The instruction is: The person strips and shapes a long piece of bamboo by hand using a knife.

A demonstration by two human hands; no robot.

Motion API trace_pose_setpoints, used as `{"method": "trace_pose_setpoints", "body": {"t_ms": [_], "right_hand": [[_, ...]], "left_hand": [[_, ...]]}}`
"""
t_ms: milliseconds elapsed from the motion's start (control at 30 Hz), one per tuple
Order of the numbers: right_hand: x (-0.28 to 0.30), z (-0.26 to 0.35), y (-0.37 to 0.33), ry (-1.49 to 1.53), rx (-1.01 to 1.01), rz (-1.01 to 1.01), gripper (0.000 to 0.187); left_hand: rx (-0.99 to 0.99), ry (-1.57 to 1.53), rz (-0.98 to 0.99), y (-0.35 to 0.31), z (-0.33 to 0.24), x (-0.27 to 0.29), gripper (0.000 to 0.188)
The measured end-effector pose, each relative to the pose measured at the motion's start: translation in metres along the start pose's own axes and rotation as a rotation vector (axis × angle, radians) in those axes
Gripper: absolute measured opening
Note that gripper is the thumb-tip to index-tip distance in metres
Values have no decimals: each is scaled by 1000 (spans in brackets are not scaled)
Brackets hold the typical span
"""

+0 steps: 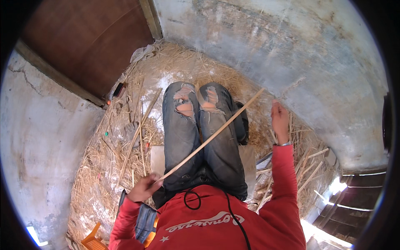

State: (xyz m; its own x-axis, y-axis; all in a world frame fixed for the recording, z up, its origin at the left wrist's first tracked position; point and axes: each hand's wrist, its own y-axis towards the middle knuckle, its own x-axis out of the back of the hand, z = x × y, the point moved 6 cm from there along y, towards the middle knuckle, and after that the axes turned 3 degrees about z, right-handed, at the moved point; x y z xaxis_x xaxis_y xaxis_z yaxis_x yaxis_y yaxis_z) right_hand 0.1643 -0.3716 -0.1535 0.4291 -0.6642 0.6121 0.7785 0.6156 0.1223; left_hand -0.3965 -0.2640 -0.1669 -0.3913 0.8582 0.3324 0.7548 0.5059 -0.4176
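A long, thin, pale wooden stick [216, 133] slants across my lap, from lower left up to the right. My left hand [144, 187] is closed around its lower end, beside my left hip. Past the stick's far end, my right hand [280, 121] is raised near the wall, apart from the stick. Its fingers are curled together, and whatever may be in them is too faint to name. Under the stick are my legs in torn dark jeans [183, 137], knees side by side.
Straw and shavings [112, 166] cover the floor. Long sticks [139, 125] lie left of my legs, and more sticks [308, 171] on the right. Worn plaster walls [266, 46] close in on both sides, with a brown panel [91, 41] at far left. An orange plastic object [93, 239] stands lower left.
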Motion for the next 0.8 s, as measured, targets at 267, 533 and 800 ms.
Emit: {"method": "trace_pose_setpoints", "body": {"t_ms": [267,533,800], "right_hand": [[-55,93,-92,-45,216,326,46],[-85,110,-135,-243,367,469,46],[-91,117,-135,-352,425,498,49]], "left_hand": [[-129,219,-123,74,-76,-29,33],[-208,182,-150,97,-91,-41,33],[-282,164,-179,116,-86,-48,31]]}}
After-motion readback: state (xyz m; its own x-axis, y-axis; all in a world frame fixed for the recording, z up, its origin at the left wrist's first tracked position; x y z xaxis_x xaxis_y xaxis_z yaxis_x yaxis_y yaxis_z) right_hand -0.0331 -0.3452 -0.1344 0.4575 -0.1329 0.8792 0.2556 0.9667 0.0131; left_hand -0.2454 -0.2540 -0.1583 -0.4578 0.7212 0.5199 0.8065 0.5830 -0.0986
